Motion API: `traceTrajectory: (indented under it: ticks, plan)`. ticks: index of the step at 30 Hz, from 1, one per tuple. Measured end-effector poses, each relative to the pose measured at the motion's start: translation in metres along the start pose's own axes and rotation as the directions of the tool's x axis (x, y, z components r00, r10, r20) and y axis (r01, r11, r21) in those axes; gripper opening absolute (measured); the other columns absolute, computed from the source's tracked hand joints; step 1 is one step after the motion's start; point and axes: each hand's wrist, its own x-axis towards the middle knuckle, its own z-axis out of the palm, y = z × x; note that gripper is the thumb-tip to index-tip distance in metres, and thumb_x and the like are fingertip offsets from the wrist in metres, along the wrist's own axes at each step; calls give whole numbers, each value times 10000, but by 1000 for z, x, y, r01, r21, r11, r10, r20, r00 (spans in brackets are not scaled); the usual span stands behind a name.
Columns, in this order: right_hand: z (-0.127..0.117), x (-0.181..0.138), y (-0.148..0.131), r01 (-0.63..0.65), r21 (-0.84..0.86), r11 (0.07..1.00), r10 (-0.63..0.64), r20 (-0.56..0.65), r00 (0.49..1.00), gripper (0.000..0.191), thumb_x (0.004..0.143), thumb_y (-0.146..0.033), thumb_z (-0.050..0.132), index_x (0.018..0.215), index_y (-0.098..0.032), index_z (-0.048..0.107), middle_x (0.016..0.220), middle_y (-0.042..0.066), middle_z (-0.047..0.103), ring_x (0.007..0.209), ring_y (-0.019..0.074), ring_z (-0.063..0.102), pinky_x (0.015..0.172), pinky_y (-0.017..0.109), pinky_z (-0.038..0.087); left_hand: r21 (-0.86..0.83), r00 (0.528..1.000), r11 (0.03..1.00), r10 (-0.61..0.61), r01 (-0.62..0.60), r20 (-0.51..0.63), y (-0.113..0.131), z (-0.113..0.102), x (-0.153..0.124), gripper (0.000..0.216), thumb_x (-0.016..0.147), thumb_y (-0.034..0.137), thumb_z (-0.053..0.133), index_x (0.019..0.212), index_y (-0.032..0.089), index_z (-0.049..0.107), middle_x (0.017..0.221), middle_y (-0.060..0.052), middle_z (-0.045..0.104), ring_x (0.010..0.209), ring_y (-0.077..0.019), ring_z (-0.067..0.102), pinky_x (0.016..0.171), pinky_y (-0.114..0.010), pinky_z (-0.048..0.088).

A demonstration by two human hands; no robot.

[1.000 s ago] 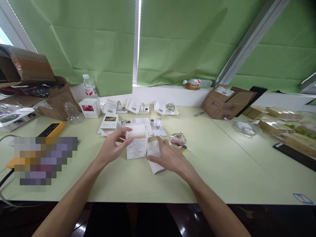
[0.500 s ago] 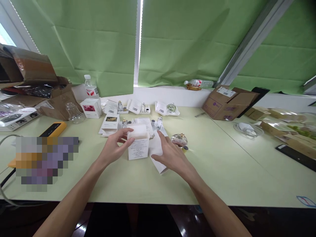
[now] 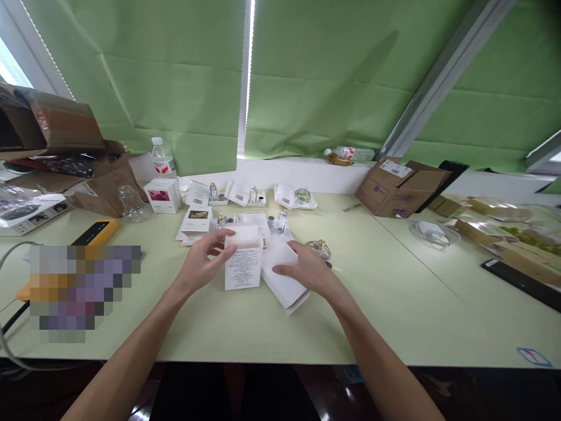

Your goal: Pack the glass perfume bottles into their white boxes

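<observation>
My left hand (image 3: 202, 262) is closed on the upper left edge of a small white box (image 3: 242, 270), upright on the table, its printed text facing me and its top open. To its right, my right hand (image 3: 313, 270) grips a folded white cardboard piece (image 3: 283, 275), thumb on top and fingertips at the far edge. A round perfume bottle (image 3: 323, 249) with a gold cap is partly hidden behind my right hand. Beyond both hands stand a small clear bottle (image 3: 281, 222) and another small bottle (image 3: 221, 221).
Further back are white boxes with bottles, including a round perfume bottle (image 3: 302, 195). Cardboard boxes stand at left (image 3: 105, 187) and right (image 3: 388, 190). A plastic bottle (image 3: 161, 161), a yellow-black device (image 3: 99, 231), a white charger with cable (image 3: 432, 232) and a black bar (image 3: 521, 283) lie around.
My right hand has come down onto the white cardboard piece and closed on it; the piece has shifted and tilted. My left hand keeps its hold on the box.
</observation>
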Motion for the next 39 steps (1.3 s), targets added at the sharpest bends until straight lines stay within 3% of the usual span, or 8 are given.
traceTrajectory:
  ticks: [6, 11, 15, 20, 26, 33, 35, 39]
  plan:
    - [-7, 3, 2, -3, 137, 991, 6, -20, 1000, 326, 697, -418, 697, 935, -206, 626, 916, 47, 690, 774, 221, 629, 594, 300, 424, -51, 1000, 998, -28, 28, 2, -4, -2, 2, 343, 878, 442, 593, 1147, 230, 613, 933, -37, 641, 840, -181, 617, 734, -289, 519]
    - [-6, 6, 2, 13, 168, 986, 13, -154, 988, 260, 716, -438, 678, 812, -205, 613, 799, 26, 674, 723, 218, 615, 561, 295, 402, -95, 998, 994, -55, 58, 29, -6, -1, 9, 340, 870, 442, 605, 1134, 227, 615, 901, -34, 635, 833, -182, 612, 722, -282, 499]
    - [-5, 7, 4, 84, 217, 973, -14, -307, 952, 289, 749, -446, 656, 907, -208, 612, 883, 43, 685, 778, 227, 615, 592, 297, 415, -118, 988, 988, -81, 97, 134, -1, -1, 22, 331, 863, 444, 615, 1114, 229, 621, 945, -42, 662, 889, -199, 634, 777, -304, 499]
    - [-6, 7, 5, 190, 274, 943, -26, -507, 861, 323, 782, -465, 644, 963, -200, 603, 904, 61, 683, 790, 235, 608, 625, 318, 452, -224, 965, 965, -81, 138, 249, 6, 2, 43, 312, 844, 449, 638, 1058, 224, 618, 870, -25, 655, 844, -191, 642, 776, -323, 508]
    - [-10, 0, -2, 326, 396, 859, 2, -638, 770, 374, 786, -478, 676, 1023, -192, 631, 961, 80, 691, 813, 233, 623, 612, 317, 507, -272, 968, 951, -80, 145, 238, -2, 13, 45, 322, 831, 444, 654, 1058, 216, 622, 851, -24, 639, 843, -186, 638, 766, -312, 506]
    - [-15, -1, -4, 462, 397, 793, 82, -821, 564, 406, 728, -443, 752, 1010, -177, 631, 925, 81, 683, 776, 222, 636, 613, 338, 542, -209, 970, 968, -90, 139, 225, -3, 16, 34, 329, 836, 462, 642, 1077, 239, 630, 894, -21, 619, 862, -190, 642, 778, -316, 499]
    - [-18, 0, -10, 519, 458, 722, 115, -819, 562, 400, 724, -439, 758, 1000, -182, 627, 939, 80, 686, 781, 216, 641, 619, 335, 548, -203, 970, 970, -89, 136, 227, -2, 15, 33, 321, 840, 464, 637, 1074, 244, 633, 899, -19, 614, 860, -189, 641, 773, -314, 497]
    - [-23, 4, -32, 597, 543, 590, 31, -754, 656, 388, 761, -439, 725, 1040, -193, 615, 1029, 90, 686, 881, 235, 654, 695, 360, 569, -223, 966, 965, -85, 141, 243, -4, 15, 33, 323, 834, 463, 644, 1071, 244, 631, 1009, -37, 638, 897, -204, 650, 792, -331, 500]
